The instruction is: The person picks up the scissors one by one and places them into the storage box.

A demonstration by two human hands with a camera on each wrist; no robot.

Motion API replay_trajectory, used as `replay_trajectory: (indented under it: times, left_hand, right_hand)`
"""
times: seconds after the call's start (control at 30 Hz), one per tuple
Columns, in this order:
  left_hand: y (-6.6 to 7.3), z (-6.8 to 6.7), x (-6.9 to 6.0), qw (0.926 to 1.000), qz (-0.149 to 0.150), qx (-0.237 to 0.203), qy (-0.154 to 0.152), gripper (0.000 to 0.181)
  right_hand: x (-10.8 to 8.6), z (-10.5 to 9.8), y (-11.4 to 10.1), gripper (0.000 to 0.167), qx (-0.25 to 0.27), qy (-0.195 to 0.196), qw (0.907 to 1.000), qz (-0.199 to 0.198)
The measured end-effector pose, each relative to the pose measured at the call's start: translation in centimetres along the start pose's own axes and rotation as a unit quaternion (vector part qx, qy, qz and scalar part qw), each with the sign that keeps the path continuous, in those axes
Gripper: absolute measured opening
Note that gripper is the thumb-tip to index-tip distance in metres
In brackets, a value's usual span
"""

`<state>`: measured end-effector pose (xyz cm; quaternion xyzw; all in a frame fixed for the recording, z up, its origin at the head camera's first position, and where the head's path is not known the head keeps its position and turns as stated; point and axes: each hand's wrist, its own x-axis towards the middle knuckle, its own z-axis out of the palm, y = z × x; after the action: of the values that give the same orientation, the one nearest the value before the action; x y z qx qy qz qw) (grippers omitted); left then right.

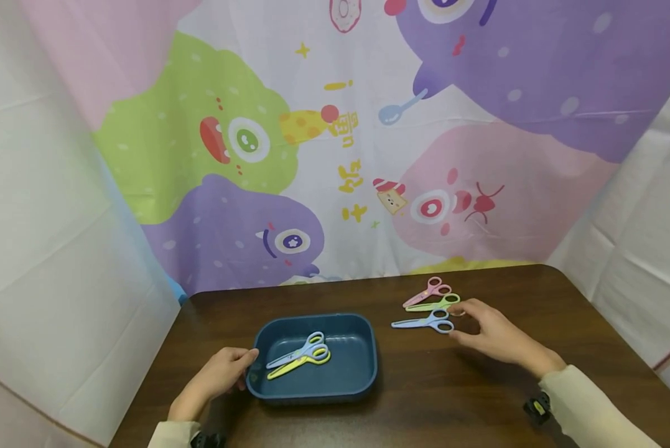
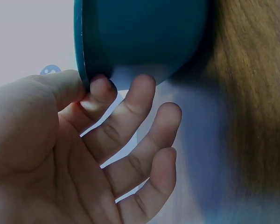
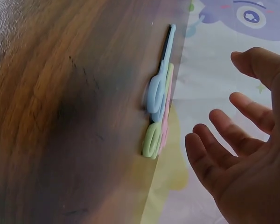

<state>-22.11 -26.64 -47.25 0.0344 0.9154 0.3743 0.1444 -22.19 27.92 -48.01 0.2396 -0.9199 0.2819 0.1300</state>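
Note:
My left hand pinches the left rim of a dark blue tray between thumb and forefinger; in the left wrist view the other fingers spread below the rim. Inside the tray, blue scissors lie partly over yellow scissors. To the right, my right hand hovers by the handles of three scissors on the table, thumb and fingers apart. Nearest it are blue scissors, then green scissors and pink scissors behind. The right wrist view shows that hand holding nothing.
A dark brown wooden table carries everything. Behind its far edge hangs a cloth printed with cartoon monsters, and pale curtains close in both sides. Each wrist wears a small black device.

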Motion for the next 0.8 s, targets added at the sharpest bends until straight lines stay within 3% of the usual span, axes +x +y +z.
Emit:
replay_trajectory:
  times: [0.17, 0.33, 0.5, 0.63, 0.8]
  left_hand:
    - [0.1, 0.0, 0.0, 1.0000, 0.000, -0.001, 0.000, 0.044]
    - [0.1, 0.1, -0.1, 1.0000, -0.002, -0.001, -0.001, 0.044]
    - [0.2, 0.1, -0.1, 1.0000, 0.000, -0.002, -0.001, 0.044]
    - [0.2, 0.1, 0.0, 1.0000, 0.006, 0.002, 0.001, 0.044]
    - [0.2, 0.0, 0.0, 1.0000, 0.005, 0.008, 0.002, 0.044]
  right_hand:
    - [-0.1, 0.0, 0.0, 0.052, -0.020, 0.003, 0.9997, -0.011]
    - [-0.3, 0.3, 0.1, 0.080, -0.003, -0.065, 0.9977, 0.020]
    - [-0.4, 1.1, 0.3, 0.111, 0.037, -0.135, 0.9877, 0.069]
    - [-0.4, 1.7, 0.5, 0.121, 0.048, -0.164, 0.9819, 0.083]
    - [0.4, 1.9, 0.8, 0.126, 0.035, -0.171, 0.9817, 0.078]
